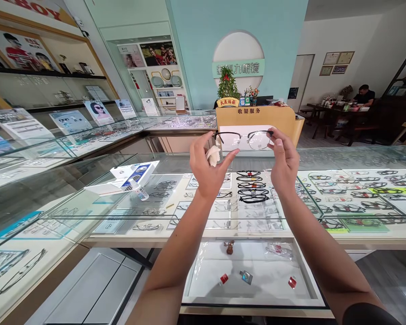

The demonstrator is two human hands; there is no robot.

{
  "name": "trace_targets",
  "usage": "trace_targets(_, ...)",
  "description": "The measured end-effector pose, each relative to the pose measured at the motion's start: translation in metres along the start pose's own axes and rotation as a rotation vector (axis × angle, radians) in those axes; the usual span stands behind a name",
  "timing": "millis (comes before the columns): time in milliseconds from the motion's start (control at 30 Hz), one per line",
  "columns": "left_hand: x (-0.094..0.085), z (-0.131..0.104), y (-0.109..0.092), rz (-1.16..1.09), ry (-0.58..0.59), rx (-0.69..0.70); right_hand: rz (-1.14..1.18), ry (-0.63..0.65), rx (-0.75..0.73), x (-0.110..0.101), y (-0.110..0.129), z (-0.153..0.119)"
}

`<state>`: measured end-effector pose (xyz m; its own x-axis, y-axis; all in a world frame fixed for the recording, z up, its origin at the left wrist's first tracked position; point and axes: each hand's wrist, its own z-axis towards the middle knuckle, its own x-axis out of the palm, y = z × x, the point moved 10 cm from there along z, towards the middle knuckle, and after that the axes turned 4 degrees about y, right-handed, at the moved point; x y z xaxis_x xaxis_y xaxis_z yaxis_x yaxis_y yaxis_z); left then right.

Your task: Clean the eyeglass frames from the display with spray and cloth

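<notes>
A pair of eyeglasses with black upper rims and clear lenses is held up in front of me, above the glass counter. The fingertips of my left hand grip its left end, while the thumb stretches out below the left lens. A crumpled off-white cloth or tissue is tucked into the same hand. With thumb and fingers, my right hand pinches the other end of the frame. Below the hands, a column of black-framed eyeglasses lies in the display.
On the counter's left stand a white and blue box and a small white bottle. An open drawer below holds several small items. A wooden cashier desk stands ahead. A person sits at a table far right.
</notes>
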<state>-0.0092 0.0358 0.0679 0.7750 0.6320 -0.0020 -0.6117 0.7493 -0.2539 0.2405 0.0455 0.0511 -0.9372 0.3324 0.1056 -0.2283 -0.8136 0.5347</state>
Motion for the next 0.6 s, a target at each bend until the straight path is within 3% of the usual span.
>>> trace_targets(200,0.005,-0.002,0.006,-0.021,0.033,-0.039,0.039,-0.079,0.086,-0.01,-0.005,0.001)
trace_targets(433,0.019,-0.003,0.033,-0.137,0.088,-0.127,-0.122,-0.13,-0.089,-0.013,0.029,-0.001)
trace_targets(600,0.028,-0.007,0.046,-0.202,0.147,-0.185,-0.16,-0.123,-0.116,-0.011,0.042,-0.002)
